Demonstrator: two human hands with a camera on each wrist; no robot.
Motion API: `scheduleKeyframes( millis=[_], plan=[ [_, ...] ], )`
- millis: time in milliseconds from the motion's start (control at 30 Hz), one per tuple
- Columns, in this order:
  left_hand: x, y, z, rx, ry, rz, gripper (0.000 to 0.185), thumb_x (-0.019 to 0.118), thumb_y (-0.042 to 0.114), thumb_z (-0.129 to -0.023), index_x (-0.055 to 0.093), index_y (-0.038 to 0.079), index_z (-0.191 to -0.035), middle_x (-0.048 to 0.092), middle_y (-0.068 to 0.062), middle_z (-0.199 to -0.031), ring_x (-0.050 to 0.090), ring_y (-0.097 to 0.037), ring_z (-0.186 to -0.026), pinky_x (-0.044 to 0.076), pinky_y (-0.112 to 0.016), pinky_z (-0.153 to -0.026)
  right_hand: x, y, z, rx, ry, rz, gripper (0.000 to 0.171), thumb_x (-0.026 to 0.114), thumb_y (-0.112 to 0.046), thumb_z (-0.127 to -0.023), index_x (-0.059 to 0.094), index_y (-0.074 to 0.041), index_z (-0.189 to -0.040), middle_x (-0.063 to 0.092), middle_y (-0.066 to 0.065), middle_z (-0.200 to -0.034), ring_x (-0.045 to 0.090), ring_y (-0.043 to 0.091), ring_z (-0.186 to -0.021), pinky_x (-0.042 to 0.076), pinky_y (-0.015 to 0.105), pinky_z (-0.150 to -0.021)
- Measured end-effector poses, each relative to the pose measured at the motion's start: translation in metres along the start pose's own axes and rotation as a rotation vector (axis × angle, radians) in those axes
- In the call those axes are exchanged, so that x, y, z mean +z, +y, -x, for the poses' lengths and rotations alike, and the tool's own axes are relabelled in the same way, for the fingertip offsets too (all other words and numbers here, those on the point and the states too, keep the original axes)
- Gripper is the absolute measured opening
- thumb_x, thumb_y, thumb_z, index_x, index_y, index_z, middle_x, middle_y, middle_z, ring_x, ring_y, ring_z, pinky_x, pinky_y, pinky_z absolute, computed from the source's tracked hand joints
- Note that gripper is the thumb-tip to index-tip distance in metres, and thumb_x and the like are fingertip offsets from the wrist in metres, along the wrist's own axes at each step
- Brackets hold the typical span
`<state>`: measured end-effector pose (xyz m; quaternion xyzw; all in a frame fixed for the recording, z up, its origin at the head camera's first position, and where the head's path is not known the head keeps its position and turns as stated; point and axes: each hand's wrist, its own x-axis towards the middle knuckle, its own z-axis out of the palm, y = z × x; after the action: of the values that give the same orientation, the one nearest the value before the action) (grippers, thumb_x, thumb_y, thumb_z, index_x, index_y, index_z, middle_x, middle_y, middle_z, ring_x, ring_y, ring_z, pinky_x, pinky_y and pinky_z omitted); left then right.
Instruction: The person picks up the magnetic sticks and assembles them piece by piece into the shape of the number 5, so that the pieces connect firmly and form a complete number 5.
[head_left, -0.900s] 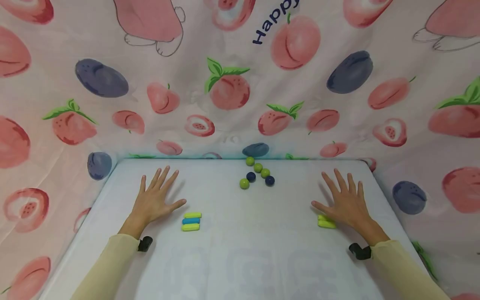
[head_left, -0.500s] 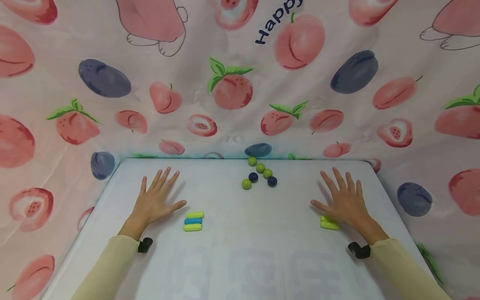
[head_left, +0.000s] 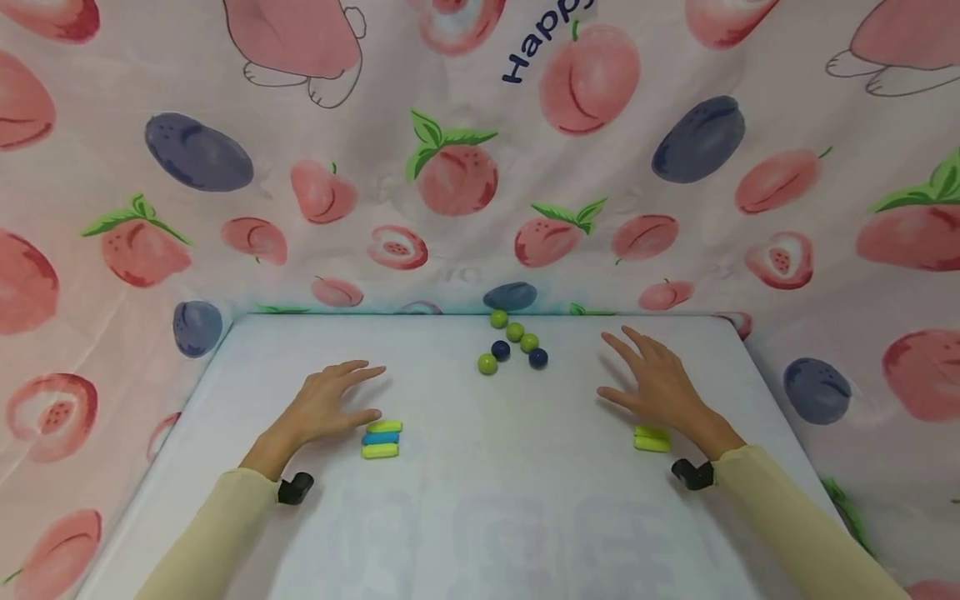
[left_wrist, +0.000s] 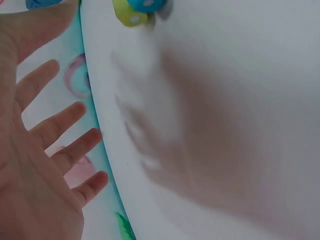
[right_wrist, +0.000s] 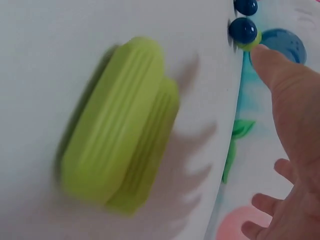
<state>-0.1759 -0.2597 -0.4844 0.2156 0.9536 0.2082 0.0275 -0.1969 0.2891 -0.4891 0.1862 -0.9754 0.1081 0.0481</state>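
My left hand (head_left: 330,402) hovers open above the white table (head_left: 480,517), fingers spread, just left of a small stack of yellow-green and blue oblong blocks (head_left: 382,438). In the left wrist view the left hand's fingers (left_wrist: 60,120) are spread over the table edge. My right hand (head_left: 652,385) is open too, raised a little, with two yellow-green oblong blocks (head_left: 652,438) lying by its wrist; the blocks (right_wrist: 122,170) fill the right wrist view. Several green and dark blue balls (head_left: 512,347) sit at the back middle.
Fruit-printed cloth (head_left: 465,167) hangs as walls behind and on both sides of the table. Bare table surface stretches across the front and middle. Both arms wear pale yellow sleeves (head_left: 217,525) with a black wrist mount (head_left: 294,487).
Both hands have lifted off the table and turned inward. The left hand drifted right toward the block stack; the right hand drifted left and forward toward the balls.
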Motion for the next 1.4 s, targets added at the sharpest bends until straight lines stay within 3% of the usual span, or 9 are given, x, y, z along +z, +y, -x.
scheduleKeyframes(
  millis=[133, 333, 567, 767, 967, 1200, 1400],
  plan=[
    [0.0, 0.008, -0.002, 0.004, -0.042, 0.07, 0.059, 0.08, 0.041, -0.089, 0.064, 0.02, -0.142, 0.06, -0.01, -0.141, 0.051, -0.037, -0.131, 0.034, -0.068, -0.105, 0.004, -0.009, -0.016, -0.04, -0.012, -0.052, 0.092, 0.081, -0.048, -0.087, 0.032, -0.024, -0.161, 0.035, 0.022, -0.159, 0.043, 0.05, -0.135, 0.035, 0.073, -0.103],
    [0.004, 0.013, -0.001, -0.03, -0.102, 0.176, 0.05, 0.084, 0.032, -0.087, 0.071, 0.019, -0.133, 0.069, -0.003, -0.117, 0.058, -0.026, -0.103, 0.049, -0.045, -0.089, 0.016, -0.024, -0.037, -0.05, -0.04, -0.138, 0.083, 0.081, -0.044, -0.088, 0.04, -0.024, -0.158, 0.047, 0.02, -0.15, 0.052, 0.046, -0.128, 0.041, 0.07, -0.099],
    [0.011, 0.013, 0.003, -0.018, -0.125, 0.216, 0.043, 0.086, 0.023, -0.085, 0.075, 0.015, -0.125, 0.069, -0.001, -0.099, 0.056, -0.022, -0.085, 0.047, -0.031, -0.073, 0.035, -0.047, -0.058, -0.003, -0.071, -0.248, 0.072, 0.078, -0.041, -0.092, 0.046, -0.023, -0.154, 0.055, 0.019, -0.142, 0.054, 0.039, -0.126, 0.042, 0.065, -0.101],
    [0.014, 0.01, 0.004, -0.003, -0.113, 0.246, 0.038, 0.084, 0.021, -0.087, 0.075, 0.013, -0.122, 0.068, 0.001, -0.096, 0.056, -0.02, -0.08, 0.047, -0.028, -0.069, 0.05, -0.063, -0.07, 0.062, -0.028, -0.319, 0.058, 0.078, -0.038, -0.092, 0.057, -0.021, -0.144, 0.064, 0.01, -0.117, 0.062, 0.026, -0.1, 0.052, 0.048, -0.086],
    [0.015, 0.009, 0.005, 0.013, -0.08, 0.255, 0.031, 0.083, 0.019, -0.088, 0.077, 0.012, -0.118, 0.067, 0.006, -0.092, 0.055, -0.018, -0.079, 0.047, -0.026, -0.068, 0.059, -0.074, -0.076, 0.1, 0.002, -0.308, 0.048, 0.078, -0.037, -0.092, 0.062, -0.019, -0.134, 0.065, 0.006, -0.107, 0.059, 0.023, -0.089, 0.049, 0.041, -0.078],
    [0.018, 0.009, 0.002, 0.013, -0.081, 0.233, 0.025, 0.082, 0.013, -0.089, 0.078, 0.012, -0.113, 0.066, 0.009, -0.089, 0.055, -0.016, -0.079, 0.047, -0.026, -0.068, 0.063, -0.075, -0.076, 0.123, 0.017, -0.322, 0.04, 0.078, -0.031, -0.093, 0.064, -0.017, -0.128, 0.066, 0.006, -0.105, 0.058, 0.022, -0.087, 0.047, 0.039, -0.076],
    [0.017, 0.013, 0.0, -0.014, -0.097, 0.213, 0.026, 0.081, 0.013, -0.09, 0.078, 0.01, -0.115, 0.066, 0.007, -0.092, 0.055, -0.019, -0.08, 0.047, -0.025, -0.067, 0.059, -0.073, -0.073, 0.117, 0.032, -0.361, 0.039, 0.079, -0.024, -0.092, 0.065, -0.014, -0.126, 0.071, 0.008, -0.113, 0.059, 0.022, -0.085, 0.048, 0.039, -0.074]
  ],
)
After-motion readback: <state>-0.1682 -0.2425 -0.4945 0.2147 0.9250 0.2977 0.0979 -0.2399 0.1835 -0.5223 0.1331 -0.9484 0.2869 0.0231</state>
